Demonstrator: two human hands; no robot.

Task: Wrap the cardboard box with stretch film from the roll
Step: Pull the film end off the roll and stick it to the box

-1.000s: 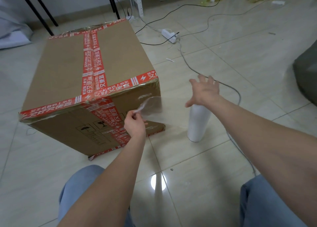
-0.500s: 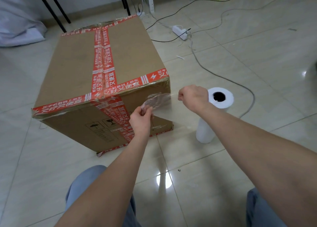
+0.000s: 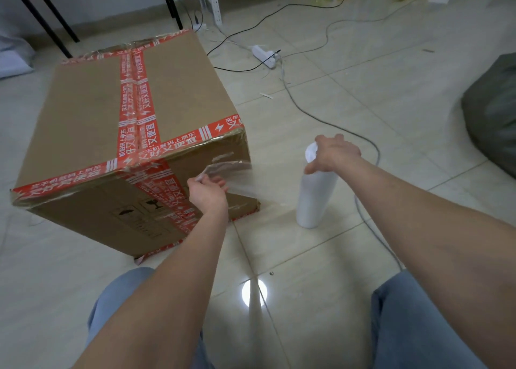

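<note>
Box: the cardboard box [image 3: 92, 111] sits on the tiled floor [image 3: 307, 257] and fills the left centre of the frame. Red tape [image 3: 134, 95] crosses its top, and its near right corner points toward the hands.
Left hand: the left hand [image 3: 208, 194] is just in front of the box's near face, a little left of centre. Thumb and fingertips pinch the free edge of the stretch film [image 3: 240, 183], which is bunched rather than spread.
Film: a clear sheet runs from that pinch rightward toward the roll, past the near right corner. I cannot tell whether it touches the cardboard there.
Roll: the roll [image 3: 315, 201] is white and stands on end on the floor right of centre, near the box but apart from it, leaning slightly.
Right hand: the right hand [image 3: 335, 155] is on top of the roll, fingers curled over its upper end and gripping it.
Step, as I read it: anchoring the first end. I make out no full band of film round the box, so it's early going.
To do it well: lay the pinched edge flat against the near face, spread it wide and press until it clings. A bunched end will likely peel off.
Tension: I'd let the roll turn under the right hand with light drag, so the sheet pulls taut without necking into a rope.
Watch: the grey cable [image 3: 312, 114] runs across the floor just behind the roll. It could snag once the roll is walked round the box.
</note>
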